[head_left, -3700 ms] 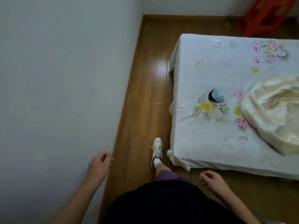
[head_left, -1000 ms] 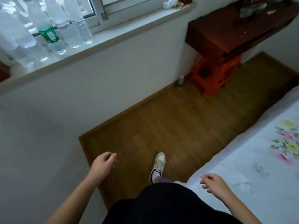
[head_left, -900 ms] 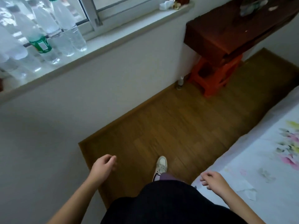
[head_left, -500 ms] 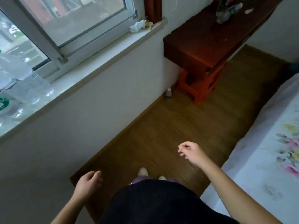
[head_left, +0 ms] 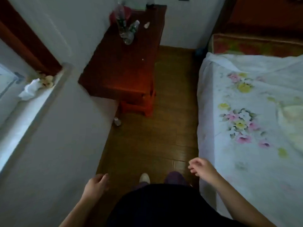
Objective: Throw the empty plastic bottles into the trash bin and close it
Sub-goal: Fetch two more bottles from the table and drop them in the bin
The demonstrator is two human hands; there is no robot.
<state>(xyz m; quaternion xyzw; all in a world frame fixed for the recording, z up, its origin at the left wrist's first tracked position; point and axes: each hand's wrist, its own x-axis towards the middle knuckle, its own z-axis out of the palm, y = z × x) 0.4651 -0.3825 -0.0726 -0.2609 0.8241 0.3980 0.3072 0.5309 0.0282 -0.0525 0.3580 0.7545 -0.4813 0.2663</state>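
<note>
— What do you count in front of you?

— One dark red wooden bench (head_left: pixel 124 69) against the wall, with clear plastic bottles (head_left: pixel 127 32) standing at its far end. I make out two, perhaps three; they overlap and blur together, so I can't fix the number. One small scrap (head_left: pixel 146 25) lies just beside them. Under the bench sits one orange-red stool (head_left: pixel 139 107), and one small bottle (head_left: pixel 117 121) stands on the wooden floor (head_left: pixel 155 136) near the wall, close to the stool.

— And to the sides?

— On my right, one bed (head_left: pixel 246 128) under a white floral sheet. On my left, one windowsill (head_left: pixel 32 110) carrying one crumpled white tissue (head_left: pixel 29 90) and a small pale object I can't identify next to it.

— Your hands?

— Two, both low in view. My left hand (head_left: pixel 95 185) hangs by the wall, fingers loosely curled, the grip half open and holding nothing. My right hand (head_left: pixel 202 169) hovers at the bed's edge, fingers bent and slightly spread, also empty; I can't tell whether it brushes the sheet.

— Where are the bottles relative to you?

— Well ahead, on the far end of the bench, well apart from either hand. One shoe (head_left: pixel 144 177) of mine shows on the floor between my hands.
</note>
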